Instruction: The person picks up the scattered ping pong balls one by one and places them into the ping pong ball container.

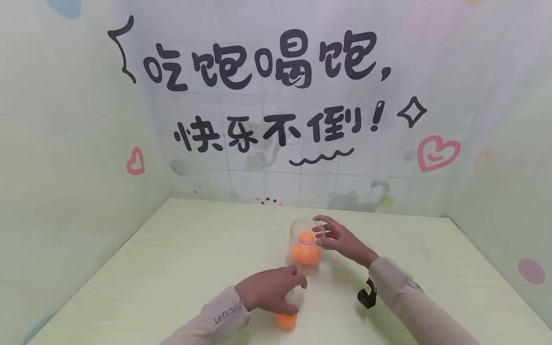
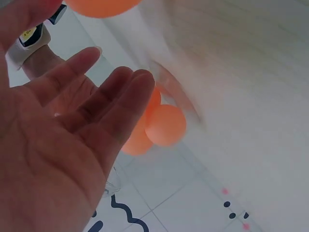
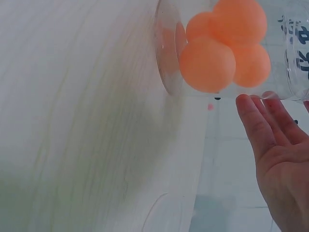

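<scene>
A clear jar (image 1: 304,269) with several orange balls (image 1: 306,255) inside stands upright on the table. Curved around its right side near the rim, the fingers and thumb of my right hand (image 1: 345,243) hold it; in the right wrist view, fingertips meet the clear wall. My left hand (image 1: 269,290) is in front of the jar, its fingers loosely spread and pointing right. A single orange ball (image 1: 286,322) lies just below the left thumb, outside the jar. From the left wrist, that ball (image 2: 104,6) shows only partly at the top edge, close to the thumb.
The pale table (image 1: 207,239) is bounded by a printed back wall (image 1: 276,187) with large black characters, and by side walls. A black device (image 1: 367,294) with a yellow label hangs under the right wrist. Grey sleeves cover both forearms.
</scene>
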`<state>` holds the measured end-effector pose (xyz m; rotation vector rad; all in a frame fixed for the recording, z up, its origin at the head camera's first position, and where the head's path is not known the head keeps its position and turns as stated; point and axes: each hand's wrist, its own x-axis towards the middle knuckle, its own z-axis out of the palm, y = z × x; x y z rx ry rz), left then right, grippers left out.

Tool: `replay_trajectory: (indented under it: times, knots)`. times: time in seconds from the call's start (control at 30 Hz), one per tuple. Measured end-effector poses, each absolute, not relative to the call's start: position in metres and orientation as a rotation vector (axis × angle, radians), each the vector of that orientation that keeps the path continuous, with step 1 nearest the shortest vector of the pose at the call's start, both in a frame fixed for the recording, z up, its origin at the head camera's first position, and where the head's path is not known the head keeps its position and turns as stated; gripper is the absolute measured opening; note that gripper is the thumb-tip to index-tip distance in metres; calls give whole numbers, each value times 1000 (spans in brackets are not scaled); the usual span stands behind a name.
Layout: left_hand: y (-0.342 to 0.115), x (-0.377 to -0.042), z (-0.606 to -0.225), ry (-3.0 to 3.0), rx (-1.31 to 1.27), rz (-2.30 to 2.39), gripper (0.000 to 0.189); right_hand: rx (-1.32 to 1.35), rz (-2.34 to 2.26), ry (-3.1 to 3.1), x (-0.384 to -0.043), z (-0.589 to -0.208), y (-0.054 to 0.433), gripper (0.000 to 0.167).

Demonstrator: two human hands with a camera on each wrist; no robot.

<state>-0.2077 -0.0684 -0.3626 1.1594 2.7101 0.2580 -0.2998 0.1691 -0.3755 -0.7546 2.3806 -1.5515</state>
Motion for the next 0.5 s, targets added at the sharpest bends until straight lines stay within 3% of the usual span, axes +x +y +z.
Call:
replay_trajectory:
  times: [0.5]
  knots:
    - [-70, -193, -364, 2685, 1175, 188, 28, -790, -1507, 2404, -300, -372, 170, 60]
